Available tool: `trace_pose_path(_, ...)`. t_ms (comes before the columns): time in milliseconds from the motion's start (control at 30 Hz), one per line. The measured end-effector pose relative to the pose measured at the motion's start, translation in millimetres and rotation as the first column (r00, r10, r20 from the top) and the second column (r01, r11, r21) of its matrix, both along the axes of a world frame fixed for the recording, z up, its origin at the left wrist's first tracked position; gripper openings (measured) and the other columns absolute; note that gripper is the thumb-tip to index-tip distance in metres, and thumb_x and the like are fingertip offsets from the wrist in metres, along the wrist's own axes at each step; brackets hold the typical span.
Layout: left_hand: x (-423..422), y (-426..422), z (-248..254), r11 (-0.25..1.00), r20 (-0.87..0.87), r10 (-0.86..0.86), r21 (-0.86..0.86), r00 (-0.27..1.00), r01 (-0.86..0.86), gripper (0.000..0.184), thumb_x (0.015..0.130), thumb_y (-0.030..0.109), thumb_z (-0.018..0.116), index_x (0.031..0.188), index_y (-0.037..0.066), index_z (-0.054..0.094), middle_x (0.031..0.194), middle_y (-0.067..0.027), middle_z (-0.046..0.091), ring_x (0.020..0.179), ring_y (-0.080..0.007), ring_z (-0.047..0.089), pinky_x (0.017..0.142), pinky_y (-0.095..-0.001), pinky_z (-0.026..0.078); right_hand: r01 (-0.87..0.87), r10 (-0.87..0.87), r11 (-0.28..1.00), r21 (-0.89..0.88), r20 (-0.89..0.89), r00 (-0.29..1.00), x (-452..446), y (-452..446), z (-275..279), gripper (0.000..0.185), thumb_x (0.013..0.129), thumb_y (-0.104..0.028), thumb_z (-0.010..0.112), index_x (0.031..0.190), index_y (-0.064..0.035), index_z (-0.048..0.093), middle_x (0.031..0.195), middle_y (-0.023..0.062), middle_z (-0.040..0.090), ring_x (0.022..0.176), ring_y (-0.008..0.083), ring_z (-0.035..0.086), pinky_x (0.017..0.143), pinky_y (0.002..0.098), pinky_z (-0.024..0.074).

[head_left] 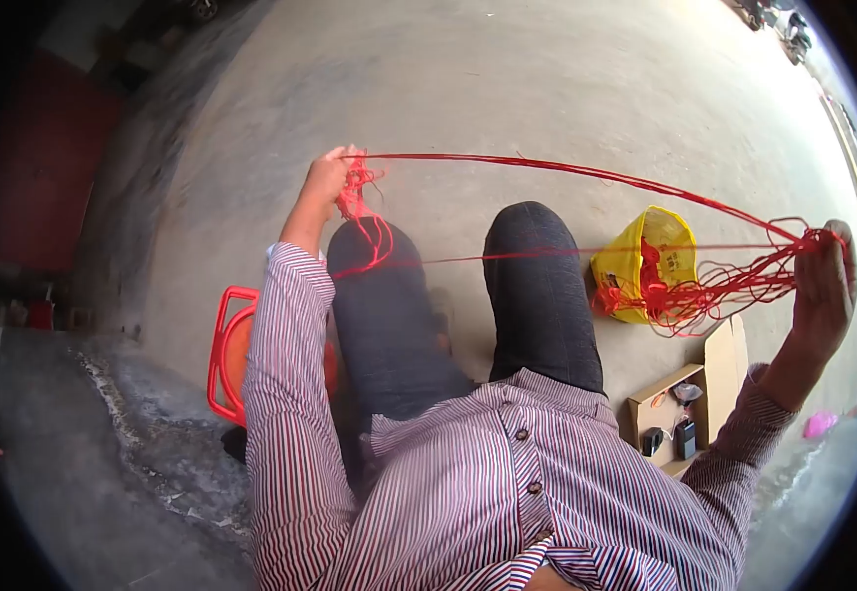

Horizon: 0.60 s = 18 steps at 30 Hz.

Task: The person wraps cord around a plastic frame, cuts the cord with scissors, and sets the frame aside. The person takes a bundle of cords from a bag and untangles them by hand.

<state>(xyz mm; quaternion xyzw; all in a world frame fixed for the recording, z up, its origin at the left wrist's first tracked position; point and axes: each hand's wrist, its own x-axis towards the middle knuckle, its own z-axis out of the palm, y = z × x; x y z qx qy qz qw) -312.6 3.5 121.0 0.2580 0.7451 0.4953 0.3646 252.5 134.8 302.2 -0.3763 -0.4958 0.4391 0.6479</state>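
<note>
Red cords (556, 164) stretch in a bundle between my two hands, above my knees. My left hand (329, 177), raised at the upper left, is closed on one end, and a loose tangle of red strands hangs below its fingers. Out at the far right, my right hand (824, 286) is closed round the other end, where many looped strands gather. These loops sag leftward, passing in front of a yellow bucket (672, 229) with more red cord in it. One thin strand runs lower, across my thighs.
An open cardboard box (666, 392) with small dark devices stands on the floor at the lower right. A red plastic stool or chair frame (220, 357) is beside my left arm. Something pink (820, 425) lies at the far right.
</note>
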Motion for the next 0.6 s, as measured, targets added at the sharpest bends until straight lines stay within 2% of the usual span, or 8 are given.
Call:
trace_pose_path(67,-9,-5,16,0.99,0.169,0.003,0.137,0.986,-0.027,0.029,0.1,0.027,0.055,0.114,0.003,0.063,0.1,-0.0061,0.069,0.08,-0.0128,0.065,0.068,-0.0273,0.053,-0.153,0.153,0.988,-0.033,-0.002,0.988,28,12,-17,0.023,0.102,-0.01,0.048,0.12,0.0029,0.053,0.078,-0.002,0.055,0.051,-0.0022,0.033,0.048,0.0134,0.0258)
trace_pose_path(100,-12,-8,23,0.975,0.176,0.019,0.213,0.984,-0.057,0.026,0.098,0.019,0.054,0.116,0.002,0.061,0.104,-0.0065,0.068,0.08,-0.0136,0.065,0.068,-0.0293,0.055,-0.263,0.262,0.964,-0.038,-0.009,0.965,46,20,-26,0.021,0.101,-0.01,0.049,0.117,0.0024,0.054,0.075,-0.0035,0.052,0.05,-0.0023,0.029,0.046,0.0141,0.0225)
trace_pose_path(200,-33,-20,33,0.969,0.148,-0.046,0.248,0.988,0.008,0.027,0.092,0.01,0.055,0.116,0.001,0.061,0.1,-0.0064,0.068,0.081,-0.0134,0.066,0.066,-0.0269,0.053,-0.325,0.325,0.943,-0.069,-0.014,0.946,50,21,-39,0.018,0.101,-0.01,0.049,0.113,0.001,0.056,0.066,-0.0074,0.045,0.048,-0.0021,0.023,0.043,0.0167,0.0174)
trace_pose_path(300,-46,-36,55,0.977,0.024,-0.21,0.045,0.977,0.209,0.03,0.086,0.01,0.058,0.113,-0.001,0.062,0.095,-0.0062,0.068,0.079,-0.0131,0.065,0.063,-0.0265,0.051,-0.357,0.357,0.93,-0.087,-0.019,0.934,62,30,-51,0.019,0.101,-0.01,0.049,0.114,0.0009,0.057,0.065,-0.0081,0.044,0.048,-0.0023,0.022,0.042,0.0168,0.0176)
trace_pose_path(400,-38,-46,74,0.951,-0.136,-0.309,-0.048,0.941,0.306,0.032,0.081,0.019,0.068,0.108,0.002,0.066,0.086,-0.0059,0.067,0.067,-0.0122,0.061,0.055,-0.0274,0.047,-0.324,0.324,0.94,-0.107,-0.024,0.946,68,37,-59,0.02,0.101,-0.01,0.049,0.116,0.0009,0.057,0.064,-0.0086,0.042,0.047,-0.0023,0.022,0.042,0.017,0.0176)
trace_pose_path(500,-33,-53,93,0.901,-0.159,-0.397,-0.255,0.904,0.35,0.032,0.079,0.023,0.071,0.102,0.001,0.067,0.084,-0.0043,0.064,0.072,-0.0115,0.059,0.061,-0.0262,0.047,-0.337,0.338,0.934,-0.119,-0.014,0.941,77,45,-69,0.02,0.101,-0.011,0.05,0.116,0.0005,0.058,0.064,-0.0088,0.042,0.047,-0.0022,0.022,0.042,0.0171,0.0175)
trace_pose_path(600,-37,-57,101,0.834,-0.176,-0.477,-0.399,0.861,0.381,0.028,0.077,0.02,0.075,0.096,0.001,0.069,0.085,-0.0038,0.062,0.072,-0.012,0.058,0.061,-0.0261,0.047,-0.304,0.308,0.939,-0.159,0.005,0.951,84,50,-81,0.02,0.101,-0.012,0.052,0.115,-0.0003,0.06,0.064,-0.0093,0.042,0.047,-0.0023,0.022,0.041,0.0175,0.0171)
